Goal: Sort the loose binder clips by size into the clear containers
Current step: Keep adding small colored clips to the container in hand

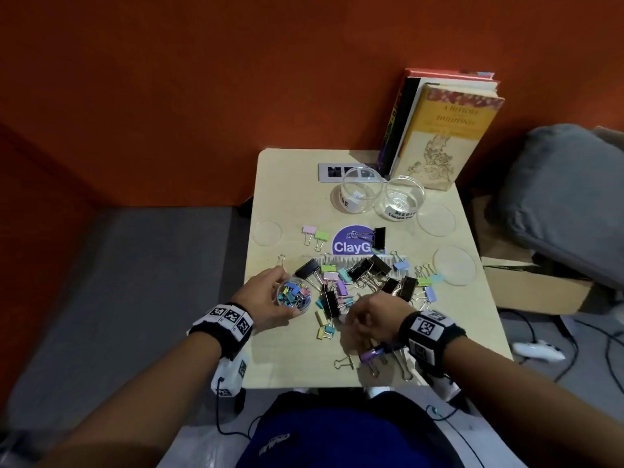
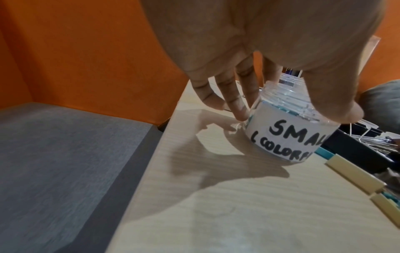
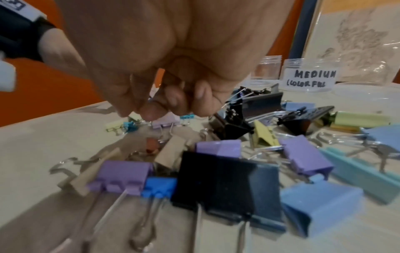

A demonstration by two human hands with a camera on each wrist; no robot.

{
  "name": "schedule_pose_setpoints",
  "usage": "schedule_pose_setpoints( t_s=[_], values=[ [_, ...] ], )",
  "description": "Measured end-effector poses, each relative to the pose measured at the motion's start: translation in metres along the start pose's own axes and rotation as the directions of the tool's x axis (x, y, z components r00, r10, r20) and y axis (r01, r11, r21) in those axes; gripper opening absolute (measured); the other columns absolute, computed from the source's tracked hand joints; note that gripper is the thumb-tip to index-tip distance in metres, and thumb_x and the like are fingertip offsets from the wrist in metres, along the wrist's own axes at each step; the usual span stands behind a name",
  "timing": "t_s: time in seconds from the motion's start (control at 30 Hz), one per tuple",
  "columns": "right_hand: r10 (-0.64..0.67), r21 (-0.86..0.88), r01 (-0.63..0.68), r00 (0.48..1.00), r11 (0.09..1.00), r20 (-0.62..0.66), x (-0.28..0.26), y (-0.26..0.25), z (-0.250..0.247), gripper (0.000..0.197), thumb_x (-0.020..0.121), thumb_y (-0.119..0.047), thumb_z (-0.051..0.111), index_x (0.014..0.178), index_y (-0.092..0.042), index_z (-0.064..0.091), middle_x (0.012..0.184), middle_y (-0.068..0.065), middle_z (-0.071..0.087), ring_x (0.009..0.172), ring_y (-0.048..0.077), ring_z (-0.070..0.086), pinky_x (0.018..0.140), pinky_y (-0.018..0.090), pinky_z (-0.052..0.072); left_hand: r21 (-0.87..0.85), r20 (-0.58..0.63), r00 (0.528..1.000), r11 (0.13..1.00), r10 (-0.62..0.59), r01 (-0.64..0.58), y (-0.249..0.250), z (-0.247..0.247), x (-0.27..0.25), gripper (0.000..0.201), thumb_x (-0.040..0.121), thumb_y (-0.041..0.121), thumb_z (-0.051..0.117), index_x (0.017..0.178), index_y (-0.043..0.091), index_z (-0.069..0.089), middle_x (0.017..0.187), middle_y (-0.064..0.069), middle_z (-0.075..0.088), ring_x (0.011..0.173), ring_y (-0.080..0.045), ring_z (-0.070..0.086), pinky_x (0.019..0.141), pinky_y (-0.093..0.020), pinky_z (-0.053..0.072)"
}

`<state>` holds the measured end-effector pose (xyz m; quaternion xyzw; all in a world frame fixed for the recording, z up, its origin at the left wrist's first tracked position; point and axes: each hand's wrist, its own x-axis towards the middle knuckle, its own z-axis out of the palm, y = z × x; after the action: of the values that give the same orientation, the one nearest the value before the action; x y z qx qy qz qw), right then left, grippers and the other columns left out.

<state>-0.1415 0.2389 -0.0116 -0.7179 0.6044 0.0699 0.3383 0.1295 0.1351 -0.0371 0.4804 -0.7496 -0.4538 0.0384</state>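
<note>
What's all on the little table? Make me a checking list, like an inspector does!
Surface: beige table, purple ClayGo sticker.
Job's things: loose binder clips piled mid-table; small jar holds colourful clips; large jar and medium jar look empty.
Clutter: three clear lids; books against the wall.
Grippers: left hand grips the small jar; right hand curled over the clips, grasp unclear.
Cables: black wires on the floor, right.
Surroundings: orange wall, grey cushion, cardboard box.

Right hand (image 3: 164,71) fingers curled over clip pile (image 3: 216,162), MEDIUM jar (image 3: 309,77) behind.
</note>
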Motion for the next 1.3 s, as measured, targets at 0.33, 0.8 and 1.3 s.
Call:
schedule_pose_setpoints(
  t_s=[0.33, 0.8, 1.3],
  values=[
    [-0.017, -0.062, 0.009, 0.992, 0.998, -0.128, 0.007, 0.002, 0.016, 0.035, 0.089, -0.029, 0.058, 0.122, -0.039, 0.063, 0.114, -0.007, 0.063, 0.098, 0.019, 0.063, 0.073, 0.028, 0.052, -0.067, -0.024, 1.000, 0.998, -0.016, 0.014, 0.005, 0.003, -0.007, 0.055, 0.063, 0.038, 0.091, 0.106, 0.031, 0.056, 0.112, 0.015, 0.061, 0.093, -0.005, 0.066, 0.063, -0.019, 0.057],
    [0.020, -0.126, -0.035, 0.992, 0.991, -0.122, 0.034, -0.022, 0.028, 0.022, 0.093, -0.039, 0.056, 0.109, -0.030, 0.067, 0.106, -0.001, 0.062, 0.092, 0.024, 0.062, 0.070, 0.030, 0.050, 0.019, -0.011, 1.000, 1.000, -0.008, 0.009, 0.004, 0.001, -0.008, 0.060, 0.064, 0.044, 0.089, 0.111, 0.031, 0.054, 0.125, 0.013, 0.058, 0.096, -0.002, 0.063, 0.075, -0.020, 0.053],
    [0.095, 0.022, -0.093, 0.949, 0.995, -0.299, 0.012, 0.012, 0.011, 0.019, 0.090, -0.018, 0.057, 0.104, -0.020, 0.069, 0.105, 0.000, 0.063, 0.094, 0.023, 0.062, 0.074, 0.034, 0.053, -0.060, 0.002, 1.000, 0.998, -0.016, 0.016, 0.006, 0.002, -0.009, 0.058, 0.066, 0.030, 0.092, 0.111, 0.023, 0.056, 0.120, 0.013, 0.057, 0.089, -0.004, 0.063, 0.054, -0.009, 0.050]
  ],
)
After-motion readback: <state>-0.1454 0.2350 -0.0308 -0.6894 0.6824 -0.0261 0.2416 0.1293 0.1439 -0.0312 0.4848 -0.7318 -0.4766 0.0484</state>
